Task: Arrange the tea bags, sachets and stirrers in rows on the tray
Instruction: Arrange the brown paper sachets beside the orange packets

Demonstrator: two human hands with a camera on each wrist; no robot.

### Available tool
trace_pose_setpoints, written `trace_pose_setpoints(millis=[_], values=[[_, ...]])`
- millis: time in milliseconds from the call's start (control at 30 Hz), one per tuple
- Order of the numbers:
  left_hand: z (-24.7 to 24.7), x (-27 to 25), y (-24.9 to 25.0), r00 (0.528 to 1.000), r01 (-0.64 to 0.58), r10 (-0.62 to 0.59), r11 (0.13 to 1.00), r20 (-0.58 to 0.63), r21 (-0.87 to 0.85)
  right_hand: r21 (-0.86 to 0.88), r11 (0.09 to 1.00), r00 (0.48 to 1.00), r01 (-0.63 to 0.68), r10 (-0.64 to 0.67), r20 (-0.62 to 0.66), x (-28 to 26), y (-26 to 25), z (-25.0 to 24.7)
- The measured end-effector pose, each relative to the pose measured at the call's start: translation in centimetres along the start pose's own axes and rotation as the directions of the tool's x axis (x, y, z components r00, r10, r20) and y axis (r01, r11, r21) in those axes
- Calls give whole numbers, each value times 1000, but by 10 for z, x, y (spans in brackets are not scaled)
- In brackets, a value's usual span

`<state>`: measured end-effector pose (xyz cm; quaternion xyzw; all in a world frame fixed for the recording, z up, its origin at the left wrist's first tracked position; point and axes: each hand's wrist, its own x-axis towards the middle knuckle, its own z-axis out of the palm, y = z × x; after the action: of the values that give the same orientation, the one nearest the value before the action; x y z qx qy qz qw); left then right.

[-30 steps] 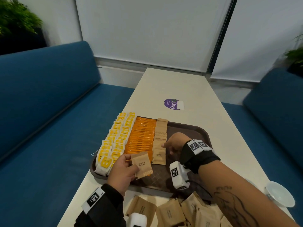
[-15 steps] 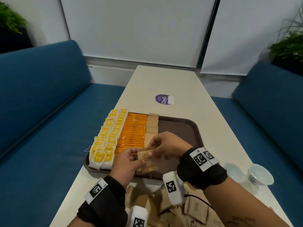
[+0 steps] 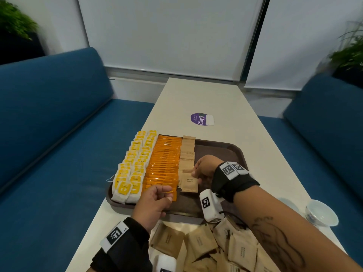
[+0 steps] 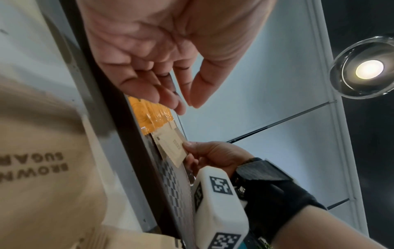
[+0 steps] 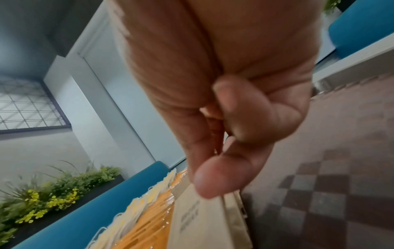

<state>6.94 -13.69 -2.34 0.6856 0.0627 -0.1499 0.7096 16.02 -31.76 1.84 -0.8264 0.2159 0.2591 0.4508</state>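
A brown tray (image 3: 233,152) holds rows of yellow tea bags (image 3: 135,165), orange sachets (image 3: 166,161) and brown sugar sachets (image 3: 187,152). My right hand (image 3: 198,173) pinches one brown sugar sachet (image 3: 189,182) at the near end of the brown row, thumb on top (image 4: 187,144). In the right wrist view the thumb (image 5: 213,182) presses on that sachet (image 5: 202,219). My left hand (image 3: 157,195) hovers over the near end of the orange row, fingers relaxed (image 4: 170,101) and holding nothing. I see no stirrers.
A loose pile of brown sugar sachets (image 3: 206,246) lies on the white table in front of the tray. A small white cup (image 3: 322,213) stands at the right edge. A purple sticker (image 3: 201,119) lies beyond the tray. Blue sofas flank the table.
The sachet passed from my left hand to my right. The right hand has brought it down onto the near end of the brown row. The left hand let go and drew back.
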Motion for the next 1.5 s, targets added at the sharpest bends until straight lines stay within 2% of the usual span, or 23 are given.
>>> trace_pose_setpoints(millis=[67,233,333,467,533,633,700,767,833,900,933,1033,1100,1200,1267,1433,1500], values=[[-3,1,-1,1000,6,-6,1000,-3,3,-37,999,1000,-19,19,-3,8,-4,2],[-8,5,-3,1000,12,-12,1000,-18,-1,-284,956,996,-76,83,16,24,-11,13],[-8,5,-1,1000,15,-15,1000,-15,6,-313,948,997,-66,72,9,31,-10,12],[-10,1,6,1000,8,-8,1000,-4,27,-305,952,996,12,-39,-82,15,-9,-1],[-11,-2,8,1000,-5,5,998,-2,58,-288,952,988,100,-130,-87,-8,-7,-11],[-10,-11,10,999,-45,43,993,17,109,-247,924,946,293,-317,-65,-50,1,-26],[-7,-20,11,996,-71,62,986,62,153,-289,878,907,381,-415,-65,-82,13,-32],[-6,-29,10,991,-104,80,966,108,237,-352,842,890,409,-453,-52,-107,30,-32],[-4,-36,8,983,-131,81,935,163,331,-404,836,907,371,-419,-34,-127,53,-29],[-1,-44,5,974,-151,47,866,223,476,-494,818,940,295,-342,-5,-140,78,-23],[2,-48,4,967,-165,19,805,254,569,-557,790,952,258,-307,7,-144,89,-19],[13,-61,-1,944,-236,-76,520,320,821,-682,709,969,182,-248,0,-153,115,-6],[19,-66,-8,933,-258,-136,391,332,883,-724,674,974,147,-225,-11,-154,125,4],[29,-74,-16,905,-297,-217,294,366,909,-745,655,979,127,-203,-11,-154,135,20],[35,-78,-15,897,-325,-223,248,381,913,-748,649,976,136,-216,-10,-150,139,30],[53,-78,-18,901,-353,-226,110,369,929,-750,645,962,143,-270,-49,-142,145,47],[57,-77,-21,908,-351,-207,93,363,932,-736,661,961,146,-270,-52,-141,145,49]])
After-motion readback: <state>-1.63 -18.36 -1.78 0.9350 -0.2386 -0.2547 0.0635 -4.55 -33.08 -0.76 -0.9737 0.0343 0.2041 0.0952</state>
